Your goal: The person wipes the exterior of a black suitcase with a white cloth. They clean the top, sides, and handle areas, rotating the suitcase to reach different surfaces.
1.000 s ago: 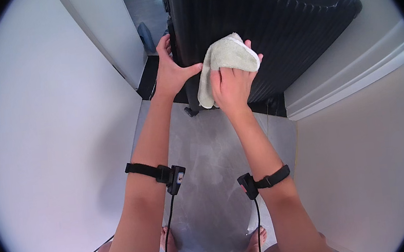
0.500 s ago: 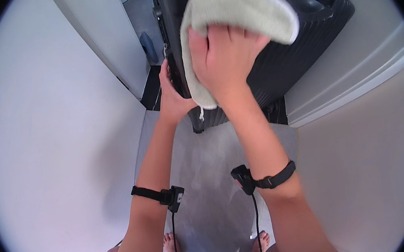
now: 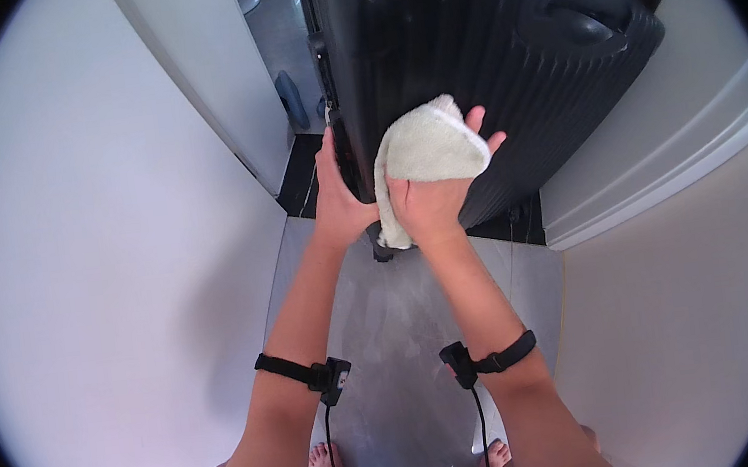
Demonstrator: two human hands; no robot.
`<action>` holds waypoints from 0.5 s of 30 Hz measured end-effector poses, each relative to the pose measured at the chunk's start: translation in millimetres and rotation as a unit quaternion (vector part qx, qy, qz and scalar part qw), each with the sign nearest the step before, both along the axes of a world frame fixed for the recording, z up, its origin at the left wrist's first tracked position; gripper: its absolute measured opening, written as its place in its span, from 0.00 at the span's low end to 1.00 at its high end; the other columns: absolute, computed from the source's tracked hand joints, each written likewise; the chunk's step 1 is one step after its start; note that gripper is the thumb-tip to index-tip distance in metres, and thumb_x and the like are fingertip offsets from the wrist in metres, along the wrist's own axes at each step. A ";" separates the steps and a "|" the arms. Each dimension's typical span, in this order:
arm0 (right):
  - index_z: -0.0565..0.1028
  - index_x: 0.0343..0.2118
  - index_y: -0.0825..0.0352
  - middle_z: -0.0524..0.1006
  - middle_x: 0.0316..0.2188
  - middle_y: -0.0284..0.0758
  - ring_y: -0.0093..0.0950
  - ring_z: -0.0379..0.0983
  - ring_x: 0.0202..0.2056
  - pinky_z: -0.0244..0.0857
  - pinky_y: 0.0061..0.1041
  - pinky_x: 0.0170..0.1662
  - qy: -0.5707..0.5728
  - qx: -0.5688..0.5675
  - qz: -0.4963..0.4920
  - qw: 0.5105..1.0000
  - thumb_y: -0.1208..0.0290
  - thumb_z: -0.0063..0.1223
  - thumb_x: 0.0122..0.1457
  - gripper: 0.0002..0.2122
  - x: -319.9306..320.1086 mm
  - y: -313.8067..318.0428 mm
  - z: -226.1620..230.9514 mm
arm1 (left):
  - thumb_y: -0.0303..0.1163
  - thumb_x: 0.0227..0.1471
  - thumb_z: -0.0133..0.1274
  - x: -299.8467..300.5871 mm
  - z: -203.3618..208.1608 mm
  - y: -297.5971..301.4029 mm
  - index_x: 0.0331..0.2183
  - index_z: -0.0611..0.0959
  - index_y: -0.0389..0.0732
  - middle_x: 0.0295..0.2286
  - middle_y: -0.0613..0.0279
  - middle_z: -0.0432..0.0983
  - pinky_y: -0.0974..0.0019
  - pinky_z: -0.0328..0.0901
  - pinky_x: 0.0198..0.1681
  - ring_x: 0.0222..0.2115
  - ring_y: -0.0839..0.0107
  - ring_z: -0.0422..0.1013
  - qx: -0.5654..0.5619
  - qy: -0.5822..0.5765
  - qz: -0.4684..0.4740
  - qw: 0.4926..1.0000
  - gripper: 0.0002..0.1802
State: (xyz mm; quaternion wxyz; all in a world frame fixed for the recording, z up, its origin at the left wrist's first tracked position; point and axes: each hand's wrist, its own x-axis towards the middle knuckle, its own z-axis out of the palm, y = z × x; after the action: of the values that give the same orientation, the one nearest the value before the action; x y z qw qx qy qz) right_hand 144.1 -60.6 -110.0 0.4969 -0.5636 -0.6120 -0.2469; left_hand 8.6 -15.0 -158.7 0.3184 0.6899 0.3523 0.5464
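Note:
A large black ribbed suitcase (image 3: 455, 52) stands upright ahead of me, one small wheel showing at its lower left. My left hand (image 3: 339, 205) grips its lower left edge, fingers along the side and thumb toward the front. Against the ribbed front face, my right hand (image 3: 434, 211) presses a pale cream cloth (image 3: 433, 147) with a white hem. The cloth folds over most of that hand's fingers and hides them. Two fingertips stick out past its right side.
A white wall or panel (image 3: 99, 217) closes in on the left and a pale wall (image 3: 675, 320) on the right. Grey floor (image 3: 395, 350) lies beneath, with a black strip (image 3: 299, 173) at the doorway. Cables hang from black bands on both forearms. A blue-grey object (image 3: 291, 99) is beyond the doorway.
My right hand and the cloth have come down the suitcase front, and the cloth now lies more bunched over the hand. My left hand stays on the suitcase edge; the view has shifted slightly.

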 end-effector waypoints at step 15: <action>0.82 0.46 0.54 0.75 0.55 0.34 0.59 0.46 0.70 0.22 0.78 0.62 -0.065 0.112 0.000 0.992 0.55 0.55 0.59 0.15 10.8 15.6 171.0 | 0.40 0.26 0.74 4.4 -12.2 -3.7 0.69 0.46 0.35 0.60 0.47 0.56 0.53 0.53 0.68 0.63 0.52 0.56 -0.064 -0.009 -0.015 0.998 0.75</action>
State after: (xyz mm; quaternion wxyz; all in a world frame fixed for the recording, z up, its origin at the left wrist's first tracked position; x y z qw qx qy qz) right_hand 154.9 -44.9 61.0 0.5161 -0.4867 -0.6115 -0.3504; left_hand 13.0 -18.7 -170.9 0.3731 0.6687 0.3728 0.5240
